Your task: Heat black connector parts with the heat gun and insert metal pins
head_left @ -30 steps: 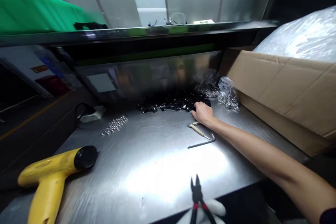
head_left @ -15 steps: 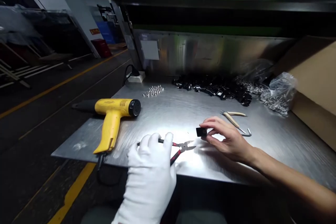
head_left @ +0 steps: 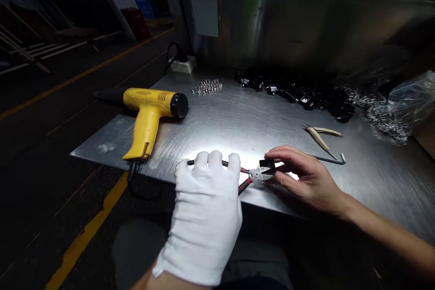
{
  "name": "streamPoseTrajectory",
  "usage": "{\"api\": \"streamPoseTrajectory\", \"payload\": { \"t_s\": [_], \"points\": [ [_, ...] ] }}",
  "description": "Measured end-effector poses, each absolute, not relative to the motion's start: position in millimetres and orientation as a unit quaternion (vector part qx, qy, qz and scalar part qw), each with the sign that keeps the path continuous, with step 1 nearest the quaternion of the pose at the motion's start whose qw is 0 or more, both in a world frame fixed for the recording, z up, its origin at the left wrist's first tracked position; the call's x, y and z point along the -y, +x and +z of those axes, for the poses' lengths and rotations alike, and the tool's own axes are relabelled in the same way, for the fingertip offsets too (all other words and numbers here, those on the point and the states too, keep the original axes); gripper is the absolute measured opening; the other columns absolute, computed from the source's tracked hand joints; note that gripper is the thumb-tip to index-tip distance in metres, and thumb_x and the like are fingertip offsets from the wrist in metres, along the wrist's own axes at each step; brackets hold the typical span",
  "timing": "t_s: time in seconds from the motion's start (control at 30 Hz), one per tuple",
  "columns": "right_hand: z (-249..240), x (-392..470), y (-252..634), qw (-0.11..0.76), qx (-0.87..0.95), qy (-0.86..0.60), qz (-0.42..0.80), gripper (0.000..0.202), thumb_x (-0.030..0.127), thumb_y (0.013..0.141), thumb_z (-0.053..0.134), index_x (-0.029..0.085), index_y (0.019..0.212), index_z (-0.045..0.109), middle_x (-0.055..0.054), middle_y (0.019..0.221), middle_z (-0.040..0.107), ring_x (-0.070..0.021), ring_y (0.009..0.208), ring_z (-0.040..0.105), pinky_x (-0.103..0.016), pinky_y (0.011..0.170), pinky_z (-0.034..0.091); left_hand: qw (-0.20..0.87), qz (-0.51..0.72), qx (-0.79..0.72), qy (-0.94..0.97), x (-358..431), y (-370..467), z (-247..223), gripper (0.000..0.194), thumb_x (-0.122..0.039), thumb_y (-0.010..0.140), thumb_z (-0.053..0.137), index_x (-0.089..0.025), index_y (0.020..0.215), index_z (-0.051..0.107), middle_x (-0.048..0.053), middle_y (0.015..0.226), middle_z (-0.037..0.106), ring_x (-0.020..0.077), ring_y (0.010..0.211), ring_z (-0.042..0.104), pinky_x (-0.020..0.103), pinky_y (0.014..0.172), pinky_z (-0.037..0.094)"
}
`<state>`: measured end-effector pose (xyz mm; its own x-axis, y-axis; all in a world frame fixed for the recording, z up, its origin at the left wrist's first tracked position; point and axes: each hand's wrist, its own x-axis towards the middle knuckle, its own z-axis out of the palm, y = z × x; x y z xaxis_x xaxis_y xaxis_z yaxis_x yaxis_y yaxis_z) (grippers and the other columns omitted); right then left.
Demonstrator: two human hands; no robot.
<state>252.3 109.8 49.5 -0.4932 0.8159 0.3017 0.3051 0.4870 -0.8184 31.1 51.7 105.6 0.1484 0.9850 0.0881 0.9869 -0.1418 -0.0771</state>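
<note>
In a white glove, my left hand is wrapped round the red and black handles of a pair of cutting pliers. The plier jaws point right and reach the small black part, overlapping its lower edge; whether they touch it I cannot tell. My bare right hand pinches this part between thumb and fingers, just above the metal table. Beyond the right hand lie cream-handled pliers and a hex key.
A yellow heat gun lies at the table's left edge, its cord hanging down. Small metal pieces stand in rows farther back. Behind are a pile of black parts, a plastic bag of metal pieces and a white power socket.
The cutting pliers in my left hand have moved right, and their jaws have come up to the black part. My right hand still pinches that part. The head view has tilted downward.
</note>
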Motion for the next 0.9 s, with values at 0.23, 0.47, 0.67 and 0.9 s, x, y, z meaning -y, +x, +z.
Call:
{"api": "streamPoseTrajectory", "payload": {
  "t_s": [0.23, 0.47, 0.67, 0.9],
  "points": [
    [47.9, -109.2, 251.0, 0.339, 0.787, -0.356, 0.371, 0.039, 0.013, 0.093, 0.063, 0.031, 0.128, 0.064, -0.006, 0.121, 0.063, -0.0206, 0.109, 0.064, -0.035, 0.089, 0.06, 0.042, 0.058, 0.645, -0.761, -56.0, 32.2, 105.0, 0.023, -0.023, 0.083, 0.061, -0.022, 0.106, 0.06, 0.009, 0.094, 0.057, 0.033, 0.087, 0.055, 0.048, 0.072, 0.042],
    [48.4, -108.0, 251.9, 0.327, 0.806, -0.349, 0.349, 0.044, 0.013, 0.094, 0.065, 0.035, 0.133, 0.062, -0.005, 0.122, 0.065, -0.0204, 0.111, 0.065, -0.034, 0.091, 0.06, 0.056, 0.067, 0.662, -0.744, -53.5, 38.8, 103.7, 0.019, -0.019, 0.081, 0.062, -0.021, 0.1, 0.062, 0.009, 0.091, 0.058, 0.0306, 0.085, 0.055, 0.046, 0.074, 0.041],
    [45.2, -112.3, 254.9, 0.318, 0.842, -0.306, 0.311, 0.049, 0.014, 0.095, 0.063, 0.035, 0.139, 0.059, -0.008, 0.119, 0.063, -0.0228, 0.107, 0.064, -0.039, 0.084, 0.058, -0.036, 0.035, 0.664, -0.746, -54.4, 32.0, 97.3, 0.021, -0.031, 0.082, 0.064, -0.025, 0.102, 0.063, 0.01, 0.097, 0.059, 0.0304, 0.085, 0.054, 0.046, 0.074, 0.039],
    [47.0, -113.7, 257.7, 0.302, 0.85, -0.265, 0.341, 0.052, 0.008, 0.098, 0.055, 0.024, 0.147, 0.052, -0.011, 0.121, 0.054, -0.0193, 0.107, 0.058, -0.036, 0.084, 0.053, -0.099, 0.003, 0.655, -0.749, -57.5, 27.0, 98.0, 0.012, -0.03, 0.084, 0.061, -0.029, 0.095, 0.066, 0.006, 0.089, 0.058, 0.0283, 0.082, 0.053, 0.039, 0.067, 0.033]
  ]
}}
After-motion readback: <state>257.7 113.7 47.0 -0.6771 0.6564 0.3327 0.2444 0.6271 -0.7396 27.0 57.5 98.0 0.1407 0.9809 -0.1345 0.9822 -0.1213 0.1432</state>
